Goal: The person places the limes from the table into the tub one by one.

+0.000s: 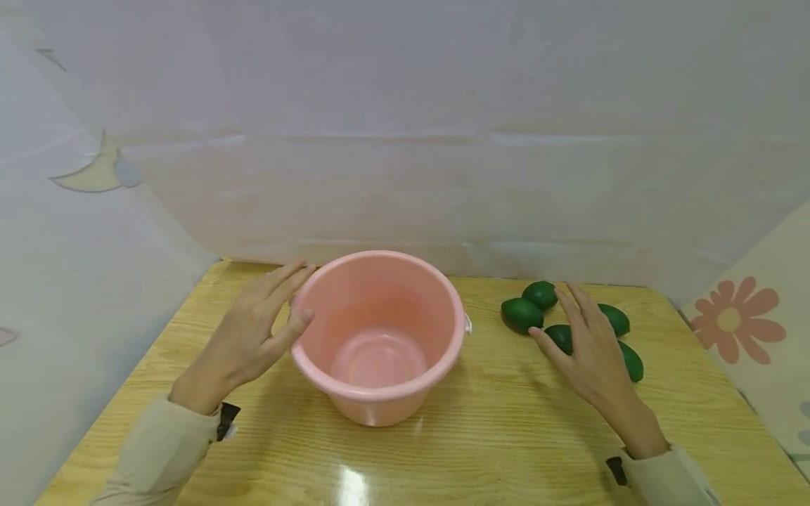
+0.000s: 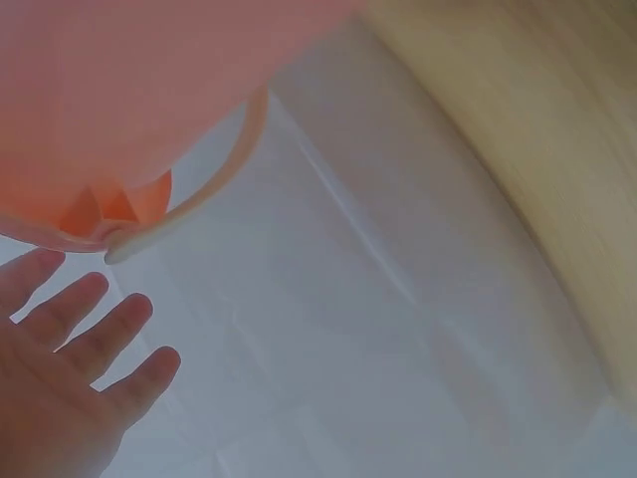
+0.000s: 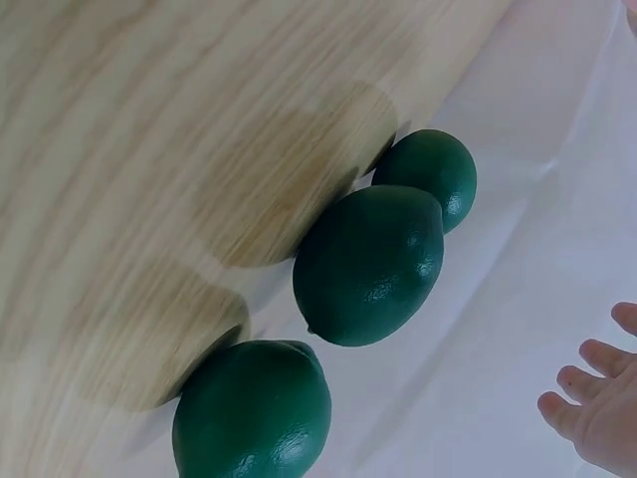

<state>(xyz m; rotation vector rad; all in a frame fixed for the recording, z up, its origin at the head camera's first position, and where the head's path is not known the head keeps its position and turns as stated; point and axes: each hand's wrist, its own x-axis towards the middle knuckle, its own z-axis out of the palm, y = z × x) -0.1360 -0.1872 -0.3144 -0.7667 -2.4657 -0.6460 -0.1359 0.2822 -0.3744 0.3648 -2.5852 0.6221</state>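
Being rounded, the limes (image 1: 522,316) could roll towards the counter's (image 1: 481,443) right edge if the right hand (image 1: 591,358), fingers extended above them and gripping nothing, nudged one. The bucket (image 1: 375,395) might slide or tip if the left hand (image 1: 243,334), fingers outstretched beside its rim and holding nothing, pushed it. One bucket stands near the back edge; five limes show towards the back right corner, though the hand may hide more.

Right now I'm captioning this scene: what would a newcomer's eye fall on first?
Probably the large, round pink plastic bucket near the middle of the yellowish wooden table, with the left hand beside it. Next come the dark green, lemon-shaped fruits on the table's right side, the right hand close by.
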